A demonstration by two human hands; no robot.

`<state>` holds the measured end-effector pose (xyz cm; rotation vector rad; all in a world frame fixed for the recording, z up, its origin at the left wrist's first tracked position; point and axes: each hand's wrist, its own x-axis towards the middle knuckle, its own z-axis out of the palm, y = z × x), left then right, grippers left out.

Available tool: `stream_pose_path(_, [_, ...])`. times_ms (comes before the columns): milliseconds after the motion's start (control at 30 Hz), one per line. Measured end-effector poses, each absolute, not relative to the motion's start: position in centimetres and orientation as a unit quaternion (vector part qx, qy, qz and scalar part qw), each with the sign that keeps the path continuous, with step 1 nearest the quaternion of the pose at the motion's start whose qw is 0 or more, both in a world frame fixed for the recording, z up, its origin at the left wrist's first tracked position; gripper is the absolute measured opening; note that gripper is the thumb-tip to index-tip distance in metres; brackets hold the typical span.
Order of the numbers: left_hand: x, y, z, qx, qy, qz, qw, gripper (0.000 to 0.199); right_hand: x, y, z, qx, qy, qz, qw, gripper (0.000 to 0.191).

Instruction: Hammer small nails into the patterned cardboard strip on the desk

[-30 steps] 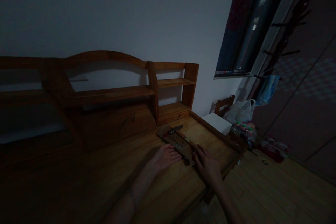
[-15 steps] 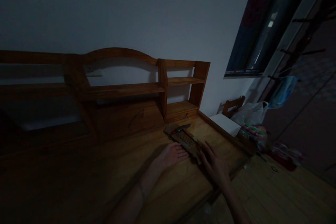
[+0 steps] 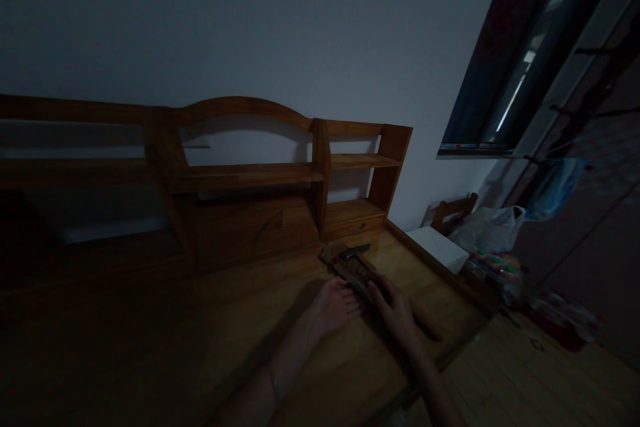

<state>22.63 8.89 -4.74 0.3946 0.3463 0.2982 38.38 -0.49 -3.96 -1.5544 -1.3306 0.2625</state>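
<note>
A hammer [image 3: 354,252] with a dark head and a wooden handle lies across a worn brown piece that looks like cardboard [image 3: 330,253] on the wooden desk top [image 3: 280,280]. Thin dark marks on the cardboard look like nails, too dim to be sure. My left hand [image 3: 334,305] rests at the near left edge of the cardboard, palm turned up, fingers stretched out and holding nothing. My right hand [image 3: 395,312] reaches over the cardboard's near end, beside the hammer handle, with fingers apart. Its fingertips are close to the cardboard; contact is hard to make out in the dark.
A wooden shelf unit [image 3: 320,177] backs the desk along the wall. Beyond the desk's raised right edge [image 3: 440,270] stand a white box-like surface [image 3: 437,247], a chair back [image 3: 454,211] and a plastic bag [image 3: 493,230]. Floorboards [image 3: 520,373] show at lower right.
My right hand has shifted left off the hammer handle, onto the cardboard's near end, and more of the handle shows. My left hand stays at the cardboard's edge. The view has turned slightly left.
</note>
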Motion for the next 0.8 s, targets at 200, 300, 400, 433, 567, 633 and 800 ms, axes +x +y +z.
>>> stream_pose_path(200, [23.8,7.6,-3.7,0.156,0.240,0.186,0.940,0.041,38.5,-1.3,-4.1,-0.649,-0.519,0.121,0.543,0.043])
stream_pose_path(300, [24.1,7.6,-3.6,0.152,0.240,0.185,0.941,0.042,38.7,-1.4,-4.4,-0.653,-0.504,0.123,0.552,0.044])
stream_pose_path(400, [24.2,7.6,-3.4,0.155,0.232,0.185,0.942,0.043,38.8,-1.4,-4.5,-0.655,-0.497,0.112,0.558,0.043])
stream_pose_path(433, [24.2,7.6,-3.4,0.156,0.228,0.185,0.943,0.043,38.8,-1.4,-4.5,-0.653,-0.499,0.111,0.559,0.043])
stream_pose_path(567, [24.5,7.2,-3.6,0.175,0.216,0.194,0.941,0.043,38.6,-1.5,-4.4,-0.650,-0.506,0.107,0.557,0.041])
stream_pose_path(633, [24.7,6.9,-3.7,0.186,0.213,0.205,0.937,0.042,38.6,-1.5,-4.3,-0.655,-0.504,0.101,0.554,0.040])
stream_pose_path(800, [25.2,6.0,-3.6,0.174,0.224,0.244,0.927,0.041,38.5,-1.7,-3.9,-0.651,-0.505,0.101,0.558,0.039])
